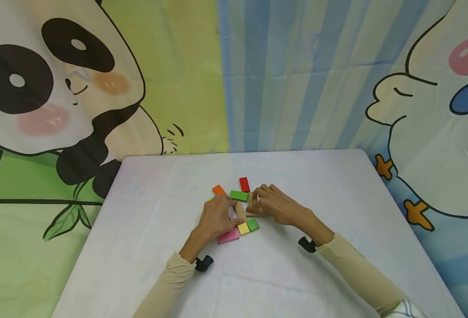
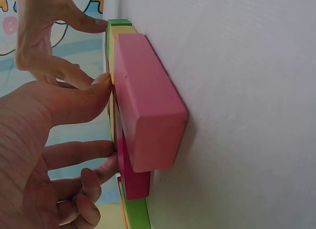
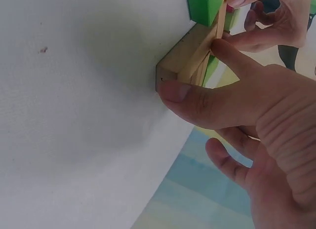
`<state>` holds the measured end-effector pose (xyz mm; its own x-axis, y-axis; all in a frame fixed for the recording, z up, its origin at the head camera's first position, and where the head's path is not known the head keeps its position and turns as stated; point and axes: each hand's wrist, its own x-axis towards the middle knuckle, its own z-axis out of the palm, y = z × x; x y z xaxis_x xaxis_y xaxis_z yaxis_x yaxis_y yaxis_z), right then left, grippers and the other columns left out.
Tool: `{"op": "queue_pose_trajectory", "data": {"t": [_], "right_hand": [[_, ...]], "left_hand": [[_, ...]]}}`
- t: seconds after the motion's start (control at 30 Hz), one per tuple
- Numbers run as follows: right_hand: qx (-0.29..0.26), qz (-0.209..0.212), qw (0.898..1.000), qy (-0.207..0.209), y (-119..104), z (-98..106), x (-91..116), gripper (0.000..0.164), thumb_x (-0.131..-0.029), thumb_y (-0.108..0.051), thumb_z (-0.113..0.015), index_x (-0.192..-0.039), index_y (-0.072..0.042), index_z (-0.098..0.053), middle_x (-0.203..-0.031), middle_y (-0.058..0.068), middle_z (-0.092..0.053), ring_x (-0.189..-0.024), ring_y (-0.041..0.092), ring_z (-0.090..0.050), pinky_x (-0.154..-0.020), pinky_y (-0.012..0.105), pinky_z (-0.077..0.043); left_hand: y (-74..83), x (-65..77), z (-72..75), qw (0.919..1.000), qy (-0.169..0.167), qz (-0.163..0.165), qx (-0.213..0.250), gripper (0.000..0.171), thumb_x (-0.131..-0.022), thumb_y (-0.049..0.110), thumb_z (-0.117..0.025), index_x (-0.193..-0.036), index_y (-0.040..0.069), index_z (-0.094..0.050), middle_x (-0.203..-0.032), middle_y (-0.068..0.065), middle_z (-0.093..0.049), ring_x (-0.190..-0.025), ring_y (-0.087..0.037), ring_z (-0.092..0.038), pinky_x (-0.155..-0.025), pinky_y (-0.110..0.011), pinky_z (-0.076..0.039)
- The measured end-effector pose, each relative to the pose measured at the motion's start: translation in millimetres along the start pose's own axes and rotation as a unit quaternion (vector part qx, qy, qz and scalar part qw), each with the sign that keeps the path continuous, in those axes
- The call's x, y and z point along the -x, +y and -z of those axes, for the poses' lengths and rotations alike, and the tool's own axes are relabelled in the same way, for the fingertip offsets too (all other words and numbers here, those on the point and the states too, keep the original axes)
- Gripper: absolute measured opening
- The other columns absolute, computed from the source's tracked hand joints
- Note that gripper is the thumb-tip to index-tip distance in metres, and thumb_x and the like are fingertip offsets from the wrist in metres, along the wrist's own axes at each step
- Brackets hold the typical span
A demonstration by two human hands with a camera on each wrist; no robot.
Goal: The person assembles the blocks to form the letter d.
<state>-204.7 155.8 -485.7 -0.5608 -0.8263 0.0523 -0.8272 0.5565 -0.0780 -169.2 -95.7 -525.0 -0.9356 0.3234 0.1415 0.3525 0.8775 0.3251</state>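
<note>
Toy blocks lie in a close cluster on the white table. My left hand (image 1: 217, 214) is at the cluster's left side. Its thumb and index finger pinch a plain wooden block (image 1: 240, 212) near its ends. From the right, my right hand (image 1: 277, 205) reaches in and holds another plain wooden block (image 3: 185, 51), thumb against its near end and index finger further along. Beside the left thumb are a pink block (image 1: 228, 236), a yellow block (image 1: 243, 229) and a small green block (image 1: 253, 225). A darker magenta block (image 2: 133, 177) is partly hidden behind the pink one.
A longer green block (image 1: 239, 196) lies at the cluster's far side, with a red block (image 1: 244, 184) beyond it and an orange block (image 1: 218, 190) to the left. The white tabletop (image 1: 317, 282) extends around them. Cartoon-printed cloth (image 1: 281, 79) hangs behind the table.
</note>
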Motion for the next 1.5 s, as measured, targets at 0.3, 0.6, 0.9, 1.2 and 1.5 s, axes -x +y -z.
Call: {"op": "queue_pose_trajectory", "data": {"t": [0.3,0.6,0.9,1.2,1.5], "right_hand": [[0.027,0.003,1.000,0.013,-3.3,4.2,4.9,0.041,-0.097,-0.006,-0.081,-0.127,-0.033,-0.083,-0.124,0.006,-0.073,-0.112,0.026,-0.060,-0.092,0.041,-0.048],[-0.002,-0.031,1.000,0.002,-7.2,6.0,18.6,0.023,-0.100,-0.023,-0.081,-0.123,-0.024,-0.085,-0.124,0.008,-0.074,-0.114,0.026,-0.060,-0.097,0.045,-0.051],[-0.039,-0.067,0.997,-0.004,-7.7,8.5,48.9,0.039,-0.085,-0.012,-0.093,-0.123,-0.015,-0.083,-0.124,0.009,-0.071,-0.114,0.029,-0.059,-0.098,0.048,-0.049],[-0.088,-0.118,0.989,-0.016,1.7,8.4,75.0,0.065,-0.068,-0.020,-0.106,-0.126,-0.007,-0.079,-0.129,0.008,-0.075,-0.124,0.028,-0.061,-0.103,0.051,-0.047],[-0.107,-0.144,0.984,-0.017,9.3,4.5,88.7,0.068,-0.073,-0.024,-0.103,-0.133,-0.003,-0.076,-0.132,0.011,-0.074,-0.123,0.030,-0.062,-0.107,0.055,-0.051]], "left_hand": [[1.6,-2.0,-0.1,0.9994,-0.002,-0.030,-0.015,0.057,-0.083,0.049,-0.095,-0.126,0.015,-0.083,-0.113,-0.003,-0.079,-0.098,-0.018,-0.064,-0.072,-0.028,-0.045],[2.2,-1.7,2.3,0.9983,-0.007,-0.049,-0.030,0.062,-0.079,0.049,-0.098,-0.128,0.014,-0.082,-0.112,-0.003,-0.081,-0.094,-0.019,-0.064,-0.077,-0.030,-0.042],[5.5,-2.3,3.3,0.9948,-0.035,-0.087,-0.039,0.063,-0.081,0.048,-0.096,-0.130,0.012,-0.081,-0.116,-0.002,-0.080,-0.105,-0.020,-0.068,-0.096,-0.037,-0.051],[15.4,-4.9,4.9,0.9878,-0.074,-0.130,-0.043,0.061,-0.087,0.053,-0.088,-0.133,0.013,-0.079,-0.130,-0.003,-0.076,-0.129,-0.025,-0.064,-0.114,-0.046,-0.050],[28.7,-17.5,-1.4,0.9798,-0.091,-0.154,-0.089,0.063,-0.093,0.056,-0.083,-0.140,0.014,-0.074,-0.135,-0.002,-0.073,-0.133,-0.023,-0.062,-0.122,-0.048,-0.044]]}}
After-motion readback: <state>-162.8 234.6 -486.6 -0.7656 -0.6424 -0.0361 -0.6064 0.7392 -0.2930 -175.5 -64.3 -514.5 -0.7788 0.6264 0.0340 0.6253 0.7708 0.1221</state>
